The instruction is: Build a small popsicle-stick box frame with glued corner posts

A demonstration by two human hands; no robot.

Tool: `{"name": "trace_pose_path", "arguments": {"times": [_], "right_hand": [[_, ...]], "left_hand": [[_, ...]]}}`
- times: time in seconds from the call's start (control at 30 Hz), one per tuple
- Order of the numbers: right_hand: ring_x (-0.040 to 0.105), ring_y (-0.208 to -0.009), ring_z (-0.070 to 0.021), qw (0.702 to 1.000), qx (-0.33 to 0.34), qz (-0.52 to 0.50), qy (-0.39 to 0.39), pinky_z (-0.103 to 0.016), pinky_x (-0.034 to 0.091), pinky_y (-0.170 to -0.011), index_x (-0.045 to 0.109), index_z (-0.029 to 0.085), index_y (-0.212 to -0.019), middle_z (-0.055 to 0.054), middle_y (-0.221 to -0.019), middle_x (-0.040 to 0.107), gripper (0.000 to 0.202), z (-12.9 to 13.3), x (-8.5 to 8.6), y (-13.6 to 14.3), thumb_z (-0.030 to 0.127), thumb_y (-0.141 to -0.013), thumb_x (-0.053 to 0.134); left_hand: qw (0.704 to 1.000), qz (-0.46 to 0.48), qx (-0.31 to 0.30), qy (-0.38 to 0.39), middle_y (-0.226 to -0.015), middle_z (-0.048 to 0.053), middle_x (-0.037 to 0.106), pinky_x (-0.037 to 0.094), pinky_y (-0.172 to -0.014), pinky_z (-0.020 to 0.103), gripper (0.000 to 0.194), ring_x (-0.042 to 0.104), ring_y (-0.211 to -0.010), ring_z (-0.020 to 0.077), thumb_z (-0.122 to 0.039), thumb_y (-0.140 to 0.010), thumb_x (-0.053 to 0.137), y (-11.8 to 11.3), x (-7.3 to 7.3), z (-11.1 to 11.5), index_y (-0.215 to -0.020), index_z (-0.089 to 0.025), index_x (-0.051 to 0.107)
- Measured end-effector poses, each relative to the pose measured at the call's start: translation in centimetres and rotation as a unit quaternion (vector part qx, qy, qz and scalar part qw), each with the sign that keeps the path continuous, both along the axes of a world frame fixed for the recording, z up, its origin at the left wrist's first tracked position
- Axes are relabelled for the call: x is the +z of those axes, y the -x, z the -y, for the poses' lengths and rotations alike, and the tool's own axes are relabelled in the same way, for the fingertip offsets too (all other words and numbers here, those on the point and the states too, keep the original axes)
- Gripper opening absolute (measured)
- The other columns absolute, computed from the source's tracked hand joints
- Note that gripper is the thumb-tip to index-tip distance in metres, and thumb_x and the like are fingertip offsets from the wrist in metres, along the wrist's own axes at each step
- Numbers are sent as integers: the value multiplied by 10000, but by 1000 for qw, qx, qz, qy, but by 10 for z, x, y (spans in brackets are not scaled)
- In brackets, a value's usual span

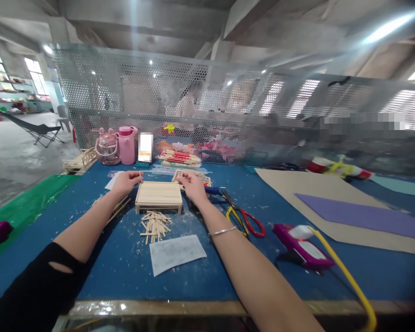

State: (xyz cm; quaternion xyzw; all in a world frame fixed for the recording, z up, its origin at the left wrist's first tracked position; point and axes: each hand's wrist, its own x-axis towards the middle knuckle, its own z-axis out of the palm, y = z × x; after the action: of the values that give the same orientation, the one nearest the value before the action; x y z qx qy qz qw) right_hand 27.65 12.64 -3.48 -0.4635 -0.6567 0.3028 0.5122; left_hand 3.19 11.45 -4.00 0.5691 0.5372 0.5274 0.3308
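Small pale wooden platform on short legs (pixel 159 195), standing upright on the blue tabletop (pixel 114 276) between the fingertips of both hands, slightly nearer the wearer than they are. Long axis runs left to right, from one hand's side to the other's; planked top faces up, one long edge faces the wearer. Left hand (pixel 124 182): forearm reaching forward and inward, wrist low, fingers bent toward the thumb by the far left corner. Right hand (pixel 192 186): arm slanting forward and left, back of hand up, fingers curled by the far right corner. Cannot tell whether either set of fingers is closed on anything; tips too small. Pale wooden frame (pixel 207 180) just behind the right fingers. Loose heap of short pale wooden sticks (pixel 155 226) nearer the wearer than both sets of fingertips; white rectangular sheet (pixel 177 253) nearer still. Red-and-yellow-handled scissors (pixel 242 212) to the right of the right fingers.
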Motion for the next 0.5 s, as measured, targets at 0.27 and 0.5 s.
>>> {"name": "trace_pose_path", "arguments": {"times": [0.27,0.5], "right_hand": [[593,-665,-150,999,-29,17,-8,-247,419,-633,616,157,-749,-39,-739,676,188,-1,-1,5,293,-720,489],[541,-571,-124,999,-10,42,8,-221,383,-554,616,155,-710,-14,-663,651,179,-3,-4,5,282,-702,490]], "left_hand": [[999,-44,6,-4,-652,11,681,441,-647,254,404,586,-625,158,-403,-556,694,2,2,1,-851,-128,709],[998,-55,10,-13,-746,40,703,441,-679,263,320,596,-681,170,-351,-571,673,1,0,2,-807,-137,707]]}}
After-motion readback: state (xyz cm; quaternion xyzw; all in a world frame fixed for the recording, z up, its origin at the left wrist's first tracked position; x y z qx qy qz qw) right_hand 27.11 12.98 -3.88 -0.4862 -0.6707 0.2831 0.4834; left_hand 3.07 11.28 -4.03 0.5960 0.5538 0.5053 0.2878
